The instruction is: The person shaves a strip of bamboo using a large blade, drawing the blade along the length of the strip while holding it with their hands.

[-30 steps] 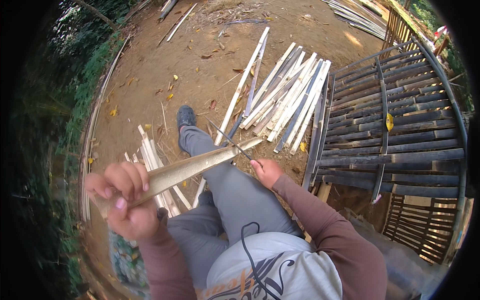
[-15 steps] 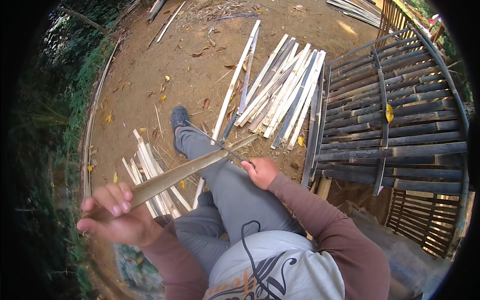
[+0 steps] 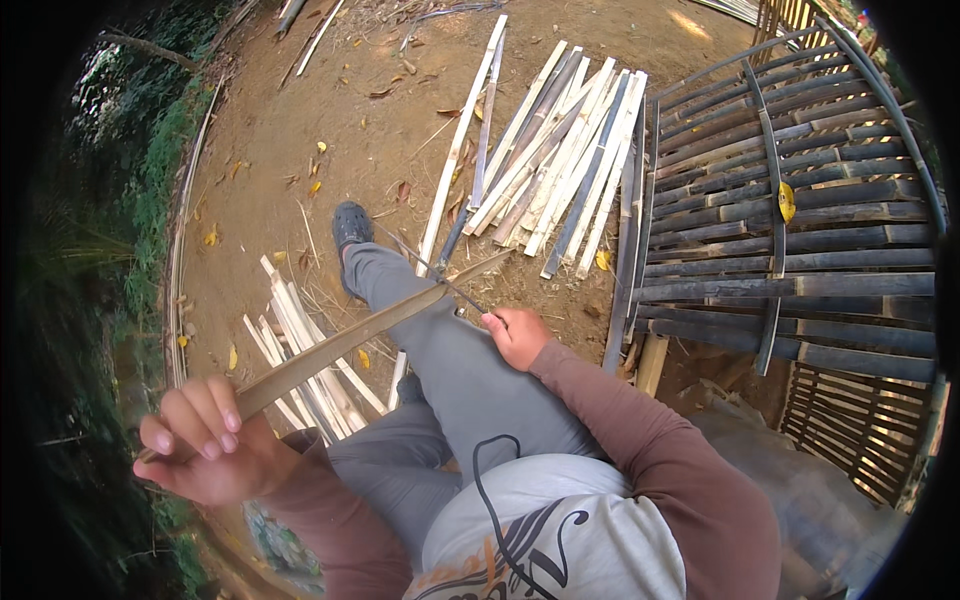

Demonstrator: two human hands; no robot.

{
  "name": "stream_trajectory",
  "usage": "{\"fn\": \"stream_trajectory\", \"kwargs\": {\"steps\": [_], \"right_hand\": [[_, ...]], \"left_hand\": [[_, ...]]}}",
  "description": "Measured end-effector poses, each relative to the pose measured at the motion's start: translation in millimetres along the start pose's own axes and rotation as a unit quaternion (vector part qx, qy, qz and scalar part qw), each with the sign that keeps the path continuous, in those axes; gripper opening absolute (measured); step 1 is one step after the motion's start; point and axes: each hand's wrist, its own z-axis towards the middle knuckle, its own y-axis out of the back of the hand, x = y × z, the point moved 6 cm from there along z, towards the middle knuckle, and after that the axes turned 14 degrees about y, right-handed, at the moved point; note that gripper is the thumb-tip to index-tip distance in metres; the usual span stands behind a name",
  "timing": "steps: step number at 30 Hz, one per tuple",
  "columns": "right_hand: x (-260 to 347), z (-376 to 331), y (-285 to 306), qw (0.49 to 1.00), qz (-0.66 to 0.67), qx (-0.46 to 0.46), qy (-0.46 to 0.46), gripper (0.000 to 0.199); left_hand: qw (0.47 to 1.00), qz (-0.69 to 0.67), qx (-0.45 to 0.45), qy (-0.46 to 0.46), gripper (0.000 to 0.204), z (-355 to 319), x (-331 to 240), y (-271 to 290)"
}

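A long split bamboo strip (image 3: 330,348) runs slantwise across my bent leg, from the lower left up to the right. My left hand (image 3: 215,440) is closed round its near end, with the fingers over the top and the thumb underneath. My right hand (image 3: 518,335) grips a thin dark knife (image 3: 462,295) beside my knee; the fist hides its handle. The blade crosses the strip near its far end, over my grey trouser leg (image 3: 440,350), and looks to be touching it. Blade detail is too fine to make out.
A pile of split bamboo strips (image 3: 570,150) lies on the dirt ahead. A smaller bundle (image 3: 305,350) lies left of my leg. At right stands a slatted bamboo frame (image 3: 790,230). Green plants (image 3: 160,200) border the left side, and a black cord (image 3: 482,480) hangs over my shirt.
My left hand has moved slightly left and down with the bamboo strip, which has tilted a little. My right hand and the knife stay nearly in place. The view has shifted slightly.
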Motion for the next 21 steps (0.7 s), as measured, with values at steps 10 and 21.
{"fn": "stream_trajectory", "kwargs": {"steps": [10,21], "right_hand": [[-10.7,3.1,3.1,1.000,-0.027,0.005,0.010,0.065],[-220.4,37.3,12.8,0.943,-0.043,-0.062,-0.325,0.086]], "left_hand": [[0.998,-0.029,0.046,0.031,0.036,-1.5,3.2,3.1],[1.000,-0.012,-0.003,0.008,0.040,19.7,-5.9,14.1]]}}
